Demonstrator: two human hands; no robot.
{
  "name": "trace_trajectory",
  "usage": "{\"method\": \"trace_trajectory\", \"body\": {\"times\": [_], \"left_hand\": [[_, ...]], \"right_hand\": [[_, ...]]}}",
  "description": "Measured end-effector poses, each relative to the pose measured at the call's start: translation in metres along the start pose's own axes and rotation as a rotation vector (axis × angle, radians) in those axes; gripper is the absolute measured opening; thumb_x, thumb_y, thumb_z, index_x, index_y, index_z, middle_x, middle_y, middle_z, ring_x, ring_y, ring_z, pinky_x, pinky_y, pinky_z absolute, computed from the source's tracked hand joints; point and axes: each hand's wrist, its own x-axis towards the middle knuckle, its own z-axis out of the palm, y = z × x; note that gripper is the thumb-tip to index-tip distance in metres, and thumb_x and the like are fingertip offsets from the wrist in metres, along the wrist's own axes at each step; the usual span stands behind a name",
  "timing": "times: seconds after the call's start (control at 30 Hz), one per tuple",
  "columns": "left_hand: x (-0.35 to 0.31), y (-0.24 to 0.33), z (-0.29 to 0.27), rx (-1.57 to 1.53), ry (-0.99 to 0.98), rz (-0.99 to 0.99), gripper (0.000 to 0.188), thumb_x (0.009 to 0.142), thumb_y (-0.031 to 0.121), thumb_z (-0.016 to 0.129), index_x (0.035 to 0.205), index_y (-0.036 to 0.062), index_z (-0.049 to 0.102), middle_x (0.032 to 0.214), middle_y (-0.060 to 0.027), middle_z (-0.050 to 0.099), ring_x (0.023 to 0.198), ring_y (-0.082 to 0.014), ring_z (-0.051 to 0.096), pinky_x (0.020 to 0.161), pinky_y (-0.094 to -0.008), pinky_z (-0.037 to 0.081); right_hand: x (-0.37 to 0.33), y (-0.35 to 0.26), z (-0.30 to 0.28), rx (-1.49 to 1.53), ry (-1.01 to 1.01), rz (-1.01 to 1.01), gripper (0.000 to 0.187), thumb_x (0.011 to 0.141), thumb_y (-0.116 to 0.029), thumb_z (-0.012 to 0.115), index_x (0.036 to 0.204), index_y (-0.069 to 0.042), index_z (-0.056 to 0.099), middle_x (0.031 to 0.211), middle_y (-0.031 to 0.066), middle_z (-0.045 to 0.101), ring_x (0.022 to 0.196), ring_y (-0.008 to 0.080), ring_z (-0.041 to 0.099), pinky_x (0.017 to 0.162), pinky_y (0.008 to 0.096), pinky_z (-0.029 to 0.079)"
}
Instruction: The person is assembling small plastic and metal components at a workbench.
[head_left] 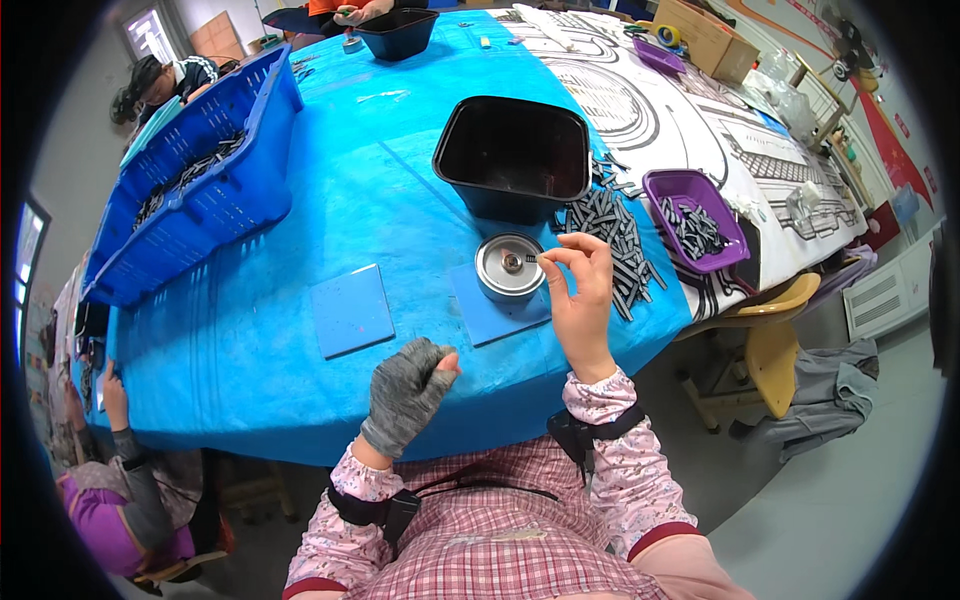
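My right hand (pixel 583 300) is raised beside a round silver metal tin (pixel 496 276) with a small knob-like centre. Its thumb and forefinger are pinched at the tin's right rim, on what looks like a small dark strip (pixel 533 258). Under the tin lies a blue square tile (pixel 478 317). My left hand (pixel 410 390), in a grey fingerless glove, hovers by the table's front edge, curled closed with the thumb over the fingers. Whatever it may hold is hidden. A second blue tile (pixel 353 312) lies just beyond it.
A deep black bin (pixel 512 150) stands behind the tin. Many small grey-black strips (pixel 622 260) are heaped right of it, near a purple basket (pixel 715 215) of similar pieces. A large blue crate (pixel 200 190) is at the left. Other people sit at the left and far side.
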Motion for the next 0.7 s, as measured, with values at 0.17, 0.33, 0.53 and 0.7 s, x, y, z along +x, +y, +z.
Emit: {"method": "trace_trajectory", "body": {"times": [0.17, 0.33, 0.53, 0.7], "left_hand": [[0.000, -0.012, -0.001, 0.049, -0.008, 0.087, 0.018, 0.087, 0.024, 0.065, 0.085, 0.0065, 0.069, 0.067, -0.0084, 0.055, 0.056, -0.0236, 0.055, 0.052, -0.0328, 0.043], [0.002, -0.016, 0.001, 0.139, -0.006, 0.111, 0.017, 0.086, 0.024, 0.066, 0.083, 0.0074, 0.068, 0.065, -0.0076, 0.052, 0.053, -0.0242, 0.052, 0.049, -0.0354, 0.040], [0.004, -0.016, 0.001, 0.162, -0.006, 0.120, 0.019, 0.086, 0.026, 0.065, 0.082, 0.0072, 0.068, 0.065, -0.0077, 0.052, 0.052, -0.0242, 0.052, 0.048, -0.0352, 0.040], [0.004, -0.015, 0.002, 0.169, -0.003, 0.111, 0.019, 0.087, 0.024, 0.064, 0.078, 0.0076, 0.067, 0.065, -0.0077, 0.053, 0.054, -0.0240, 0.054, 0.049, -0.0345, 0.041]], "right_hand": [[-0.005, 0.006, 0.013, -0.030, -0.025, -0.036, 0.009, 0.083, -0.009, 0.069, 0.087, -0.002, 0.065, 0.104, 0.0103, 0.054, 0.093, 0.0258, 0.054, 0.079, 0.0355, 0.046], [-0.005, 0.005, 0.016, -0.043, -0.036, 0.004, 0.008, 0.082, -0.009, 0.069, 0.086, -0.002, 0.066, 0.102, 0.0101, 0.054, 0.092, 0.0253, 0.054, 0.079, 0.0351, 0.046], [-0.004, 0.005, 0.015, -0.034, -0.025, 0.036, 0.009, 0.081, -0.008, 0.071, 0.087, -0.003, 0.066, 0.100, 0.0099, 0.054, 0.090, 0.0248, 0.055, 0.077, 0.0345, 0.047], [-0.004, 0.005, 0.015, -0.053, -0.023, 0.027, 0.009, 0.080, -0.007, 0.071, 0.087, -0.003, 0.066, 0.097, 0.0091, 0.055, 0.090, 0.0245, 0.055, 0.077, 0.0344, 0.046]]}}
